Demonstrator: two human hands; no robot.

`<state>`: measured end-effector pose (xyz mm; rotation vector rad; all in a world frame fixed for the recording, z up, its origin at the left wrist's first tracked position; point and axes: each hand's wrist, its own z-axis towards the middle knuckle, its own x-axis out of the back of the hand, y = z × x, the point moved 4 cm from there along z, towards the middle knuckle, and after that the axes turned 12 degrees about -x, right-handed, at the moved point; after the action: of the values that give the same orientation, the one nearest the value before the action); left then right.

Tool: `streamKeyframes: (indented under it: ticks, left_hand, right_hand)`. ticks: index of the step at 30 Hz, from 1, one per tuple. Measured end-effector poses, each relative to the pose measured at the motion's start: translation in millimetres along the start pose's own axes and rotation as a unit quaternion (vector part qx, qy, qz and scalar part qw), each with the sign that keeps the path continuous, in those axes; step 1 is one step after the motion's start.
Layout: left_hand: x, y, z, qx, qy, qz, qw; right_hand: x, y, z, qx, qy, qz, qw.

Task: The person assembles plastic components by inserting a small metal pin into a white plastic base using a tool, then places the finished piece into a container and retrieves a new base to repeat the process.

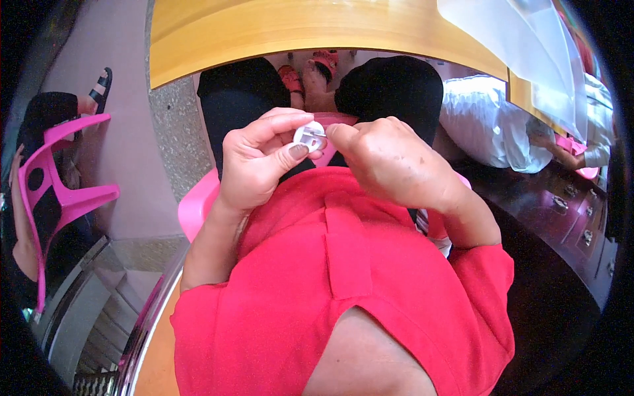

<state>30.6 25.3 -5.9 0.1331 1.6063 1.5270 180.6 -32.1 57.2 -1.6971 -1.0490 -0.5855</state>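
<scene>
My left hand point(267, 148) pinches a small round white plastic piece point(308, 136) between thumb and fingers, above my lap. A slot or recess shows in the face of this piece. My right hand point(389, 155) is closed, its thumb and forefinger pressed together at the piece's right edge. Between them a thin metal pin point(318, 135) reaches across the round piece. How far the pin goes into the piece, I cannot tell. The other fingers of my right hand are curled and partly hidden.
A yellow wooden table point(317, 30) is in front of my knees, with clear plastic sheeting point(515, 39) at its right. A large white plastic bag point(489, 125) stands to the right. At left, another person sits on a pink chair point(56, 178). Dark drawers point(561, 218) stand far right.
</scene>
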Motion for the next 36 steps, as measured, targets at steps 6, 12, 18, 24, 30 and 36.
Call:
streamKeyframes:
  ticks: [6, 12, 18, 24, 30, 36]
  left_hand:
    - [-2.7, 0.0, 0.4, -0.002, 0.013, -0.027, 1.0]
    - [-5.1, 0.5, -0.4, 0.023, 0.03, -0.037, 0.999]
    - [-5.5, 5.1, 0.6, -0.015, 0.007, 0.052, 0.999]
    - [-6.5, 6.2, 0.5, -0.034, -0.011, 0.149, 0.988]
    - [0.8, 0.0, 2.7, 0.038, 0.022, 0.034, 0.998]
    - [5.7, 4.2, 3.5, 0.028, 0.082, -0.021, 0.996]
  right_hand:
    - [0.4, -8.2, -9.4, -0.019, 0.056, -0.056, 0.997]
    - [3.5, -13.6, -11.1, 0.015, 0.074, -0.115, 0.991]
    - [4.5, -15.2, -6.3, 0.018, 0.022, -0.124, 0.992]
    - [6.8, -17.2, 0.7, 0.053, -0.024, -0.151, 0.987]
    - [-3.2, 7.9, 9.2, 0.012, -0.03, 0.057, 0.998]
    - [-15.9, 9.3, 3.2, -0.114, -0.133, 0.416, 0.892]
